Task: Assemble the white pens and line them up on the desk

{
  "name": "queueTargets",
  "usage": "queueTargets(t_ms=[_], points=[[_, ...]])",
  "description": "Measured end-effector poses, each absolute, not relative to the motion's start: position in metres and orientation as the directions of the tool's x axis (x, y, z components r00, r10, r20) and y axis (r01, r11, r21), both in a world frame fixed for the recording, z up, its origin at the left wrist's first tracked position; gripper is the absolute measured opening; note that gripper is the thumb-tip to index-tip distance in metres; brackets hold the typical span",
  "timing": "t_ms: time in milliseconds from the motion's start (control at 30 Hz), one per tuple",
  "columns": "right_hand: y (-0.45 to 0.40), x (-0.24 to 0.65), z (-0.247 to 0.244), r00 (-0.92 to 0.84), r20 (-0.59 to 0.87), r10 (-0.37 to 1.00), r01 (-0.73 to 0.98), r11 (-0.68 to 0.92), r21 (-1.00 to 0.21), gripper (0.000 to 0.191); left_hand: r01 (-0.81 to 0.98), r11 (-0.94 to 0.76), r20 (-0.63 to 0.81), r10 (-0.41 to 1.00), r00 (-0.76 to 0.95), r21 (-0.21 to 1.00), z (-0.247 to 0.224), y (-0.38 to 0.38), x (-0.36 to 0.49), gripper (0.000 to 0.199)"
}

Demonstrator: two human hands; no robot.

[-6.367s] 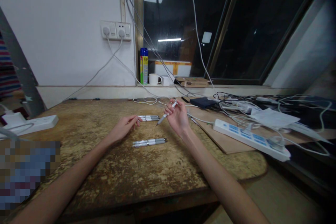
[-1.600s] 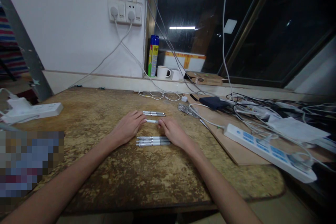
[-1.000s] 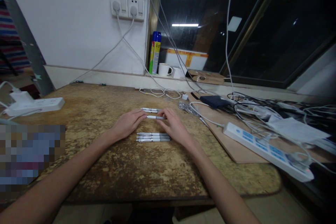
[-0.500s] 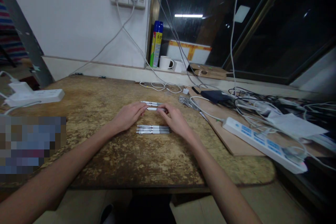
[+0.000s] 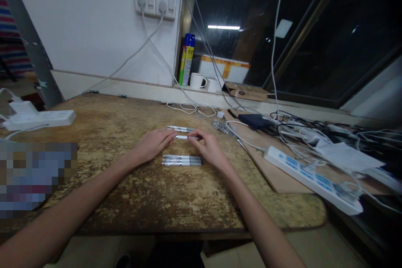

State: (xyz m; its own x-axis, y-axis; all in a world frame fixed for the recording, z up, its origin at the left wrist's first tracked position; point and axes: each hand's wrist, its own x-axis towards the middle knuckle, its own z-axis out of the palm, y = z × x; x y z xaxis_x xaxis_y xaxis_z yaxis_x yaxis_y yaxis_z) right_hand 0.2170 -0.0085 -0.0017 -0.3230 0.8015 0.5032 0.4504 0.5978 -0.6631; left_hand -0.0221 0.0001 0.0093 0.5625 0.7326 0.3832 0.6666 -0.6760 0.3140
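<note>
A white and grey pen [image 5: 181, 137] lies crosswise between my hands, held at both ends. My left hand [image 5: 153, 142] is closed with its fingertips on the pen's left end. On the right end, the thumb and fingers of my right hand [image 5: 205, 144] pinch it. Just beyond it lie a few similar pens [image 5: 178, 129], partly hidden by my right fingers. Nearer to me, several more pens [image 5: 182, 160] rest side by side in a neat row on the worn wooden table [image 5: 150, 201].
A white power strip [image 5: 310, 178] and tangled cables sit on a brown board [image 5: 276, 180] at right. Another power strip [image 5: 56, 118] is at left. On the sill stand a spray can [image 5: 187, 60] and a white mug [image 5: 197, 80]. A crumpled clear bag [image 5: 222, 127] lies beyond my right hand.
The camera view has tilted slightly, so everything sits a little lower in the picture. Both hands keep hold of the same pen, with little other movement.
</note>
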Motion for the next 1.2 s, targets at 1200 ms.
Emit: queueTargets(t_ms=[1200], points=[[0.004, 0.224, 0.0, -0.117, 0.443, 0.889, 0.167, 0.458, -0.873, 0.025, 0.366, -0.588, 0.42, 0.791, 0.445, 0.721, 0.007, 0.009, -0.024, 0.038]])
